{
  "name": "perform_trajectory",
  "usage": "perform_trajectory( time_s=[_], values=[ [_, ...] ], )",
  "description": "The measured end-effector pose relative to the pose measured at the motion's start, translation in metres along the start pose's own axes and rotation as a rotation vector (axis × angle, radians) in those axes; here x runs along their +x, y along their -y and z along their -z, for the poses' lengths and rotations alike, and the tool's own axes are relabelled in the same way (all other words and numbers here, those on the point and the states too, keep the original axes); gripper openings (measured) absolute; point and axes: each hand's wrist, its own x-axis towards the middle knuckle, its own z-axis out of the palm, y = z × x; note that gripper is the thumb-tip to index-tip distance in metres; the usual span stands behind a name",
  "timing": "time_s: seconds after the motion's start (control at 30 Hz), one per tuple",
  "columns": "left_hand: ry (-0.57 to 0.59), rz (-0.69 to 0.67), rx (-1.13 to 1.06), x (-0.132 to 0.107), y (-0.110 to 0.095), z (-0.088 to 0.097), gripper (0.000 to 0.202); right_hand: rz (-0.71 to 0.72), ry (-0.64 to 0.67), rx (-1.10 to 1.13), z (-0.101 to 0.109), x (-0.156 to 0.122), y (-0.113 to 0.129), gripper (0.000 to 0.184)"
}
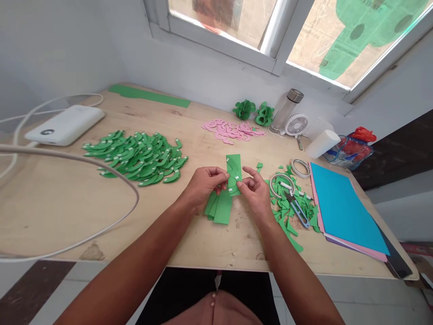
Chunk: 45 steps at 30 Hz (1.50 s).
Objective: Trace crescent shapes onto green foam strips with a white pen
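On my head view, two hands are in play over the table (189, 246). The left hand (209, 183) has thumb and forefinger pinched on the left edge of one green strip (234, 164); the right hand (253, 189) grips its lower right edge, thumb in front, index finger lifted. That strip, at centre, shows three small white patches and dark curved lines. Just below I count at least three loose strips (223, 210), overlapping. Left: one heap of curved green cutouts (135, 155), too many to count, and one white power bank (67, 124). Beyond: one pink heap (233, 131), two green paper ornaments (244, 109), one flask (287, 110), one fan (297, 124). Right: two tape rolls (301, 175) and one pair of snips (299, 212) by green scraps (294, 230).
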Motion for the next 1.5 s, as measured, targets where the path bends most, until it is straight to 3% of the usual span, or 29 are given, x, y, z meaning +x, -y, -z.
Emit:
perform_trajectory(
  time_s=[0.33, 0.53, 0.83, 1.0, 1.17, 1.33, 1.5],
  values=[
    [0.004, -0.004, 0.037, 0.0, -0.001, -0.002, 0.029, -0.023, -0.035, 0.025, 0.0, -0.002, 0.01, 0.052],
    [0.032, -0.015, 0.057, -0.006, -0.002, -0.006, 0.026, 0.005, -0.098, -0.019, 0.013, -0.013, 0.022, 0.051],
    [0.06, 0.034, 0.091, -0.059, 0.002, -0.002, 0.025, 0.04, -0.095, -0.196, 0.033, -0.074, 0.015, 0.043],
    [0.025, 0.097, 0.138, -0.1, 0.016, 0.018, 0.03, 0.182, 0.088, -0.413, 0.037, -0.105, 0.005, 0.05],
    [-0.039, 0.18, 0.112, -0.127, 0.03, 0.038, 0.033, 0.326, 0.276, -0.626, 0.027, -0.12, -0.006, 0.06],
    [-0.033, 0.175, 0.094, -0.138, 0.035, 0.048, 0.03, 0.46, 0.448, -0.753, 0.01, -0.12, -0.003, 0.065],
    [-0.041, 0.155, 0.102, -0.142, 0.038, 0.054, 0.03, 0.441, 0.517, -0.873, -0.004, -0.103, 0.0, 0.066]
  ],
)
